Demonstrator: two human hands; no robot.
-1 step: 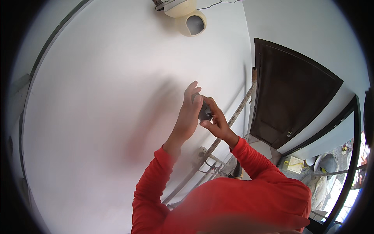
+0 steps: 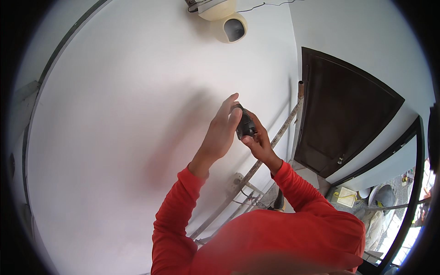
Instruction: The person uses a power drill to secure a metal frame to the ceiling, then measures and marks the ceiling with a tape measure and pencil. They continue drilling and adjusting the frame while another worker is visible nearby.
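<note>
A small black object (image 2: pixel 245 126), rounded with a moulded casing, is held up between both hands in front of the white wall; its exact kind cannot be made out. My left hand (image 2: pixel 223 127) has its thumb against the near-left side of the object, with the fingers reaching up behind its top end. My right hand (image 2: pixel 260 141) grips the other side, its thumb at the lower end and its fingers curled round the back, partly hidden. Red long sleeves cover both forearms.
A cream dome camera (image 2: pixel 233 28) is mounted high on the white wall (image 2: pixel 105 114), with a thin wire beside it. A rusty metal pole (image 2: pixel 277 137) slants at my right. Beyond are a dark brown door (image 2: pixel 348 105), a wall socket (image 2: pixel 237 179) and a black-framed opening (image 2: pixel 419 156).
The hands and the black object have shifted slightly right, and the object has turned so more of its casing shows. The whole view has moved a little.
</note>
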